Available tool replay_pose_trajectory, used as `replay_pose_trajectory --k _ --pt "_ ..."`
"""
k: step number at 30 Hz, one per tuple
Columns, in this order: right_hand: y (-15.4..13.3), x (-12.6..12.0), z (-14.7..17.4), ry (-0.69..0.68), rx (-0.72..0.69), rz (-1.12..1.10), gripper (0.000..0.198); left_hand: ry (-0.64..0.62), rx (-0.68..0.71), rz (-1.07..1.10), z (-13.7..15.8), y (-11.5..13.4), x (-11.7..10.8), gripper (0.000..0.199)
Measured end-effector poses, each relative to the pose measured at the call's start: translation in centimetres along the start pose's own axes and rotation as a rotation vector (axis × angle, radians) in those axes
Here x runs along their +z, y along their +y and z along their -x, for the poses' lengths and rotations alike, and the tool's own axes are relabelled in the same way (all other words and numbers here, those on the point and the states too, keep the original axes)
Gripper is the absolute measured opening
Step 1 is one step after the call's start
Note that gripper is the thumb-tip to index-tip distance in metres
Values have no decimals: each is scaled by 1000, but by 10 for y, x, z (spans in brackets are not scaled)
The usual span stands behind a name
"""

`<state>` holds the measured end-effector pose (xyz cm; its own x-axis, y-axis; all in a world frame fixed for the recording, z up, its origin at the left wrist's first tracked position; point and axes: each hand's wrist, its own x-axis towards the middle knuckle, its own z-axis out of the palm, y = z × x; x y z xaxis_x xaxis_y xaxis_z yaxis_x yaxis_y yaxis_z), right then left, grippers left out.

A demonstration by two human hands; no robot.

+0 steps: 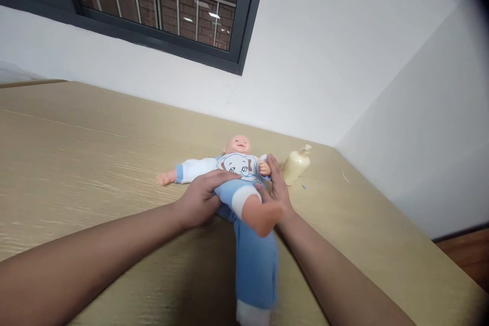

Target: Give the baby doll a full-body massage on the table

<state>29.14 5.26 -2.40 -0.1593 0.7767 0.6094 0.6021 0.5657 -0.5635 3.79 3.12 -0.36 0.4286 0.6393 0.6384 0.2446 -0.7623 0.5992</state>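
A baby doll (256, 254) in a white top with a dog-like face print and blue trousers lies on its back, head toward the wall. One of its legs is raised and bent across its body; the other stretches toward me. My left hand (200, 198) grips the doll at the hip and raised thigh, thumb on top and the other fingers partly hidden beneath. Against the doll's other side, my right hand (278, 186) holds it near its small hand, with my thumb partly hidden behind the raised foot. A cream pump bottle (296, 167) stands just right of my right hand.
The doll lies on a wide light-wood table (95, 132) meeting a white wall (305, 61). A dark-framed window (239, 20) with bars is above. Near the bottle are a small bluish scrap (304, 186) and a thin pale strand (345, 176).
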Motion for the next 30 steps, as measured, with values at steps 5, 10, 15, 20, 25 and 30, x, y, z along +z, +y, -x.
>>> replay_pose_trajectory --k 5,10,15,20,25,30 --pt "-11 -4 1 -160 -25 104 65 47 -118 218 -4 -2 2 22" --pt "-7 0 0 -72 31 58 63 -10 -155 325 -4 -2 1 18" --pt "8 9 -3 162 210 -135 57 -149 79 101 -2 5 -2 40" --pt "29 12 -10 349 376 -197 62 -246 322 -122 3 13 -1 71" --pt "44 15 -11 370 477 -409 62 -239 459 -275 9 8 -1 81" --pt "36 12 -8 316 402 -315 67 -128 264 -171 10 6 -2 75"
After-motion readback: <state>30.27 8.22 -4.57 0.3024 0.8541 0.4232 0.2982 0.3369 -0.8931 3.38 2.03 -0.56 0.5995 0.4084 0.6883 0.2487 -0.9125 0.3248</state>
